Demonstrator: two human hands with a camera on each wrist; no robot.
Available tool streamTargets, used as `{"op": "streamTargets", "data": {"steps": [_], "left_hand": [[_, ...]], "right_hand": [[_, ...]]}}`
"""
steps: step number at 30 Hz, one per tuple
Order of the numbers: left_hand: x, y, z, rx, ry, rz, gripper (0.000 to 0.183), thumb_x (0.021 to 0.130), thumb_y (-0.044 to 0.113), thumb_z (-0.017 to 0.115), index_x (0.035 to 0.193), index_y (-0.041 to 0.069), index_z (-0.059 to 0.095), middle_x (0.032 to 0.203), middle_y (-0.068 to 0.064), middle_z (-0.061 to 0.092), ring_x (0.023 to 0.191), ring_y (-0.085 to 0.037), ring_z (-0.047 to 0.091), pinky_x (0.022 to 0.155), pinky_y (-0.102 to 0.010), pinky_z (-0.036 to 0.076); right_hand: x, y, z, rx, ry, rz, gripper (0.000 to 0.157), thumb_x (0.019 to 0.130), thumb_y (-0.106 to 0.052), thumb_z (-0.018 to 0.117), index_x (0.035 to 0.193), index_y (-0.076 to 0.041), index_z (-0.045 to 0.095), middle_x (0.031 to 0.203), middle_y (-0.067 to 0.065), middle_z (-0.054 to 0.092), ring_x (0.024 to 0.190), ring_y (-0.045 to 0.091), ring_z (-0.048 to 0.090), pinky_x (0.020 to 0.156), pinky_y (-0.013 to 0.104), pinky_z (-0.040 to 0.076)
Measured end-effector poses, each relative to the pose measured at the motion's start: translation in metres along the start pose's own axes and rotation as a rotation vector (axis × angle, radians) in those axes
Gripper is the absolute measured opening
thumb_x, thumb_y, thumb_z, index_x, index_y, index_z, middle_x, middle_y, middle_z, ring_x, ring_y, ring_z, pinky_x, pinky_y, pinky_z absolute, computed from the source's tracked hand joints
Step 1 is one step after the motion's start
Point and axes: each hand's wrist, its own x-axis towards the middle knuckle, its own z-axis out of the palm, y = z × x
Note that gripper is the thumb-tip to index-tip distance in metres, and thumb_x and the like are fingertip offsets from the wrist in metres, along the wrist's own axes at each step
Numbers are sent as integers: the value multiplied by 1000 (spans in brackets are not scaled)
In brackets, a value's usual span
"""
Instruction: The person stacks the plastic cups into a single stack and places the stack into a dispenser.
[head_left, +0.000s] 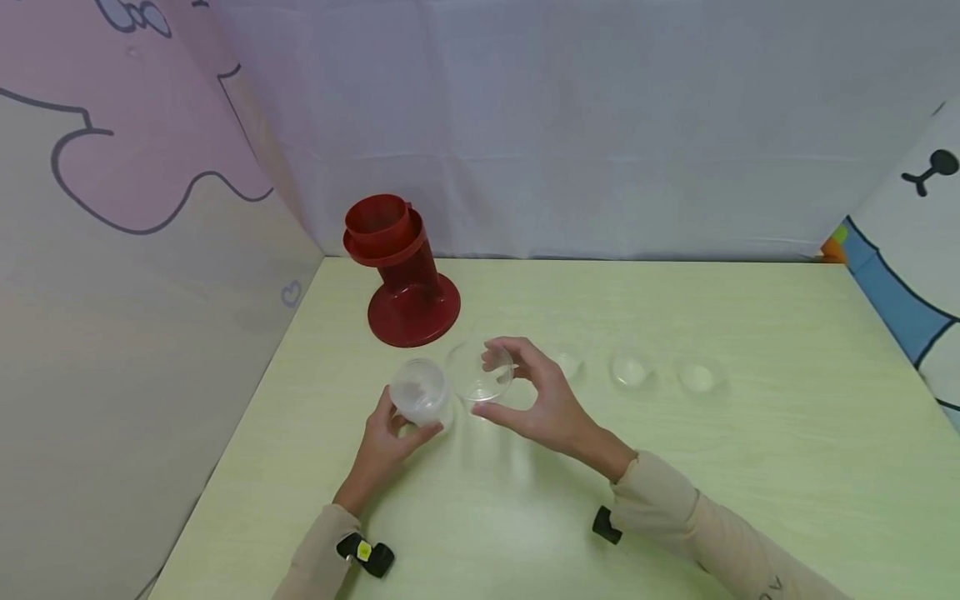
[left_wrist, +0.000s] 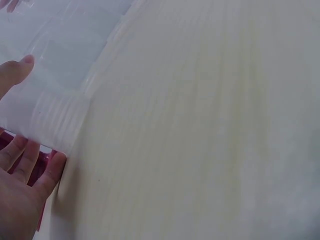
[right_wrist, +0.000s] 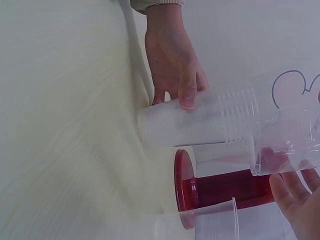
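Note:
My left hand [head_left: 384, 442] grips a nested stack of clear plastic cups [head_left: 418, 390], thumb on the near side and fingers on the far side. Its ribbed rims point toward the other hand in the right wrist view, where the stack [right_wrist: 200, 117] lies nearly sideways. With thumb and fingertips, my right hand [head_left: 543, 400] holds a single clear plastic cup [head_left: 478, 375] near its rim, just right of the stack. Whether this cup touches the stack's rims, I cannot tell. The left wrist view shows the left hand [left_wrist: 25, 205] at its edge, around the cups [left_wrist: 57, 117].
A red cup stand [head_left: 411, 300] with a round base and wide top is at the back left of the pale table [head_left: 750, 483]. Right of the hands, clear cups [head_left: 630, 368] stand in a row, one partly behind the right hand. Cloth walls [head_left: 562, 125] border the table.

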Motion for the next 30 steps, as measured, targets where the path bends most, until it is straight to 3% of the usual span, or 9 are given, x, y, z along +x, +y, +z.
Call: {"op": "streamTargets", "data": {"steps": [6, 9, 13, 26, 30], "left_hand": [[0, 2, 0, 15, 1, -9, 75, 79, 21, 78, 139, 13, 34, 138, -8, 44, 127, -27, 42, 103, -45, 38], [-1, 2, 0, 16, 0, -9, 75, 80, 22, 78, 139, 13, 33, 139, -8, 43, 127, -27, 42, 104, -45, 37], [0, 1, 0, 10, -3, -3, 76, 80, 22, 78, 140, 13, 33, 139, -7, 43, 127, -26, 42, 103, -45, 38], [0, -2, 0, -13, -2, 5, 75, 79, 18, 78, 139, 11, 34, 137, -7, 44, 125, -25, 43, 103, -43, 38], [1, -2, 0, -25, -4, 17, 74, 79, 16, 78, 138, 10, 34, 136, -8, 45, 124, -25, 44, 103, -43, 39]], "right_hand": [[4, -27, -1, 9, -8, 3, 64, 70, 0, 81, 125, -2, 49, 110, 10, 60, 105, 30, 56, 86, 54, 48], [5, -23, -1, 7, -13, -3, 64, 71, -4, 82, 126, -6, 50, 111, 6, 60, 105, 26, 56, 86, 49, 49], [5, -3, 1, -8, -15, -15, 66, 72, -14, 83, 128, -17, 49, 113, -3, 59, 106, 16, 55, 87, 42, 51], [10, -5, 3, 2, -14, -24, 65, 72, -14, 83, 128, -16, 50, 113, 0, 60, 106, 17, 56, 86, 48, 50], [11, -5, 3, -2, -23, -20, 66, 72, -15, 83, 129, -11, 49, 113, 5, 60, 106, 18, 55, 86, 47, 51]]}}
